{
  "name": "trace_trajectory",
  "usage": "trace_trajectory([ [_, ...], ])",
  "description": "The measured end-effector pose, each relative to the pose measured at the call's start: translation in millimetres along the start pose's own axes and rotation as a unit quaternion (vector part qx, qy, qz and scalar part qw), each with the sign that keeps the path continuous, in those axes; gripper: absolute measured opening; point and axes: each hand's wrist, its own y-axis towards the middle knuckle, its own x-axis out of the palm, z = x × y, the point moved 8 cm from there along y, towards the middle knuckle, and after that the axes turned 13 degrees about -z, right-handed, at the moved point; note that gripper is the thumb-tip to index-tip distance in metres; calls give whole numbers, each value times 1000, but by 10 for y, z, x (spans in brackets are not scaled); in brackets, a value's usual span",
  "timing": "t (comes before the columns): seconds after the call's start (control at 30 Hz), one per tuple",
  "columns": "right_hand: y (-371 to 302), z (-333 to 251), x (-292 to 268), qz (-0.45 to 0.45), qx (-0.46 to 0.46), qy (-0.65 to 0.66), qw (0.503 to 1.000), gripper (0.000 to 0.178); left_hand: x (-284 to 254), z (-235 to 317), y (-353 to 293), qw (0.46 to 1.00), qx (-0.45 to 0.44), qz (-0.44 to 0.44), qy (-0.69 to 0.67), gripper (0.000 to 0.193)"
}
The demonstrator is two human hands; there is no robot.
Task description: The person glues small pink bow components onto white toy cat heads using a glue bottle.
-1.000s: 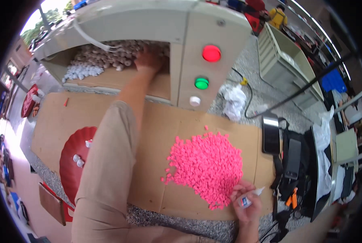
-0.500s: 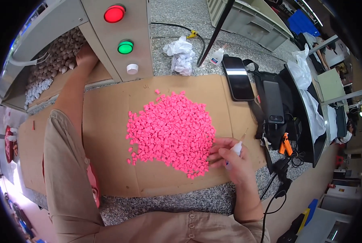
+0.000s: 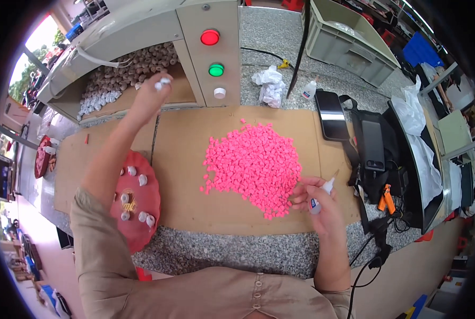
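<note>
My left hand (image 3: 151,97) is raised in front of the machine's opening, its fingers closed on small white rounded pieces (image 3: 163,82). Behind it, inside the opening, lies a heap of brownish rounded pieces (image 3: 118,78), with whiter ones (image 3: 100,101) at its near left. In my right hand (image 3: 325,210) is a small white glue bottle (image 3: 315,205) with a thin needle tip, pointing up and away. Those fingers reach the right edge of a pile of small pink pieces (image 3: 253,165) on the cardboard (image 3: 189,204). Below my left forearm sits a red scalloped tray (image 3: 153,194) holding several whitish pieces.
The machine's front panel (image 3: 212,90) has a red light, a green light and a white knob. Crumpled white plastic (image 3: 270,86), another small bottle (image 3: 309,90), a phone (image 3: 331,117) and a black bag (image 3: 389,125) lie toward the right. A grey crate (image 3: 349,53) stands behind.
My left hand has come out of the opening toward me, now with white pieces showing in it. The view has shifted left, bringing the red tray into sight. My right hand still grips the bottle.
</note>
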Motion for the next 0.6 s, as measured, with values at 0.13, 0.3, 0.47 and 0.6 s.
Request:
trace_trajectory([
  [0.13, -39, 8, 131, -22, -5, -13, 1000, 20, 1129, 703, -1433, 958, 184, -141, 171, 23],
  [0.3, -106, 31, 246, -21, 11, -47, 999, 18, 2394, 1086, -2585, 863, 333, -244, 292, 30],
  [0.47, -144, 113, 238, -21, 11, -77, 997, 17, 2572, 1210, -2703, 841, 358, -167, 370, 33],
  [0.6, -197, 131, 275, -29, 19, -113, 993, 16, 2473, 1252, -2746, 859, 342, -138, 355, 41],
])
